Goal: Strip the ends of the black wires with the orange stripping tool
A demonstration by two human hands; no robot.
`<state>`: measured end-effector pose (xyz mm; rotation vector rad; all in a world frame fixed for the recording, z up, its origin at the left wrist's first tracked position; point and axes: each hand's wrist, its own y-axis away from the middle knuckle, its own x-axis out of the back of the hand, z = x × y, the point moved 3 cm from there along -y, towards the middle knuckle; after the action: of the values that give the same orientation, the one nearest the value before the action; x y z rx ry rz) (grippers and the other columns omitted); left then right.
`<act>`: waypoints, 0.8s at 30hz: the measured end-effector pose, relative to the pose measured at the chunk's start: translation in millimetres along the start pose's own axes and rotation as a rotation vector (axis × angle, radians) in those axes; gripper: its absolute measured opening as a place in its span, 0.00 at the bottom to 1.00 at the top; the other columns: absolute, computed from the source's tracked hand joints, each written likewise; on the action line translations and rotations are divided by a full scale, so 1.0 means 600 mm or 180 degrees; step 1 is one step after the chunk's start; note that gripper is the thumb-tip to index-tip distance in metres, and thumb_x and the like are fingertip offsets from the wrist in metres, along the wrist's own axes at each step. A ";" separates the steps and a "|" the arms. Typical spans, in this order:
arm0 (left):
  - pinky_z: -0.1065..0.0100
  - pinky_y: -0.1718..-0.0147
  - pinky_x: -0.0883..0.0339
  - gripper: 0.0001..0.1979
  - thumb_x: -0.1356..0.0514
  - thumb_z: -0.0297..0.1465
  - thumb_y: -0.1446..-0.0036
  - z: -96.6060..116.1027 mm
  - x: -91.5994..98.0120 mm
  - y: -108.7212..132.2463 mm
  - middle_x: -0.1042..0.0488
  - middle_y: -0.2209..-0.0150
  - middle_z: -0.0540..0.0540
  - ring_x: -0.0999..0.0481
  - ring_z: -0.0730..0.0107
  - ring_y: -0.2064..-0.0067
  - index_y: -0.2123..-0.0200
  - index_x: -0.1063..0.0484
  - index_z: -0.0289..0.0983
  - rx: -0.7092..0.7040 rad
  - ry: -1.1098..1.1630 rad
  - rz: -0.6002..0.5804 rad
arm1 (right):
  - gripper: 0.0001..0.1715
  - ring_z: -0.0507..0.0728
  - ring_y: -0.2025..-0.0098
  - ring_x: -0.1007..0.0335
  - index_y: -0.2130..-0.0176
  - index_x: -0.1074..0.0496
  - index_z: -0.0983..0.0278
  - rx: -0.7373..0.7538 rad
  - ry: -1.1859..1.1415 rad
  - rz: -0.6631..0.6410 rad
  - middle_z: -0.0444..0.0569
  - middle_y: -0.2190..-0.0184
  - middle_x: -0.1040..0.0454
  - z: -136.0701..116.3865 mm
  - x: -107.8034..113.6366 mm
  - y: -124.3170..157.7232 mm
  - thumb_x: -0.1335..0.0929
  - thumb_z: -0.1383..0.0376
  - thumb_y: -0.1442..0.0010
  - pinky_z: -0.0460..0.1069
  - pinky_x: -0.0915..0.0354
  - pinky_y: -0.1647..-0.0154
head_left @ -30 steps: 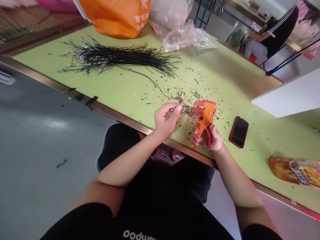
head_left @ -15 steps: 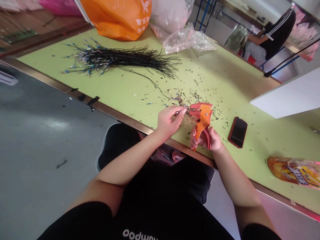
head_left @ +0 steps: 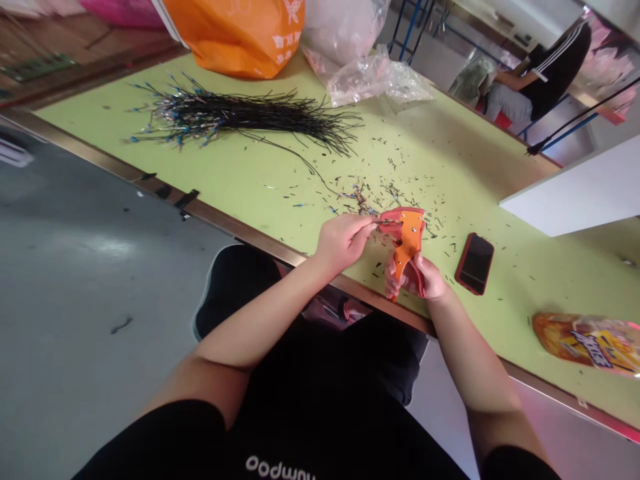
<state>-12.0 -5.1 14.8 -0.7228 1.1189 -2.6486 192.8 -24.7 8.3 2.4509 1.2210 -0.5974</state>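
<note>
My right hand (head_left: 417, 279) is wrapped around the handles of an orange wire stripper (head_left: 406, 240), held just above the near edge of the green table (head_left: 450, 160). My left hand (head_left: 343, 241) pinches a short thin wire (head_left: 374, 223), and its tip reaches the stripper's jaws. Small cut bits of wire and insulation (head_left: 385, 197) lie scattered just beyond both hands. A large bundle of black wires with blue ends (head_left: 240, 117) lies at the far left of the table.
A dark phone in a red case (head_left: 474, 263) lies right of the stripper. A snack bag (head_left: 585, 341) sits at the near right, a white box (head_left: 575, 190) behind it. An orange bag (head_left: 240, 33) and clear plastic bags (head_left: 370, 73) stand at the back. Another person (head_left: 545, 67) sits far right.
My left hand has moved right with the wire, bringing its tip from clear of the stripper into the jaws. The stripper has shifted slightly left and up.
</note>
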 end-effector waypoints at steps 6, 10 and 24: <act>0.68 0.63 0.27 0.24 0.50 0.45 0.22 -0.005 0.000 -0.002 0.19 0.72 0.49 0.19 0.69 0.69 0.61 0.20 0.38 0.0497 0.0533 -0.0221 | 0.38 0.55 0.74 0.32 0.58 0.28 0.62 -0.0145 -0.0076 -0.0235 0.42 0.73 0.30 -0.003 -0.005 -0.001 0.33 0.31 0.35 0.55 0.25 0.67; 0.68 0.67 0.31 0.24 0.52 0.44 0.22 -0.006 -0.003 -0.002 0.20 0.71 0.48 0.21 0.67 0.68 0.64 0.24 0.38 0.0550 0.0419 -0.0417 | 0.38 0.56 0.73 0.30 0.57 0.28 0.63 -0.0129 -0.0106 -0.0275 0.44 0.72 0.29 -0.003 -0.006 -0.001 0.32 0.31 0.35 0.55 0.24 0.67; 0.66 0.70 0.38 0.31 0.60 0.52 0.22 -0.005 -0.003 0.000 0.26 0.73 0.48 0.25 0.66 0.71 0.66 0.30 0.40 0.0478 0.0325 -0.0467 | 0.33 0.49 0.84 0.43 0.67 0.32 0.61 -0.0019 0.0119 0.0176 0.36 0.81 0.37 0.007 -0.015 -0.013 0.29 0.36 0.34 0.46 0.34 0.81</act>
<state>-12.1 -2.3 12.5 -0.6718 0.9095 -2.8848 180.9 -28.1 8.6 2.4925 1.1630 -0.5343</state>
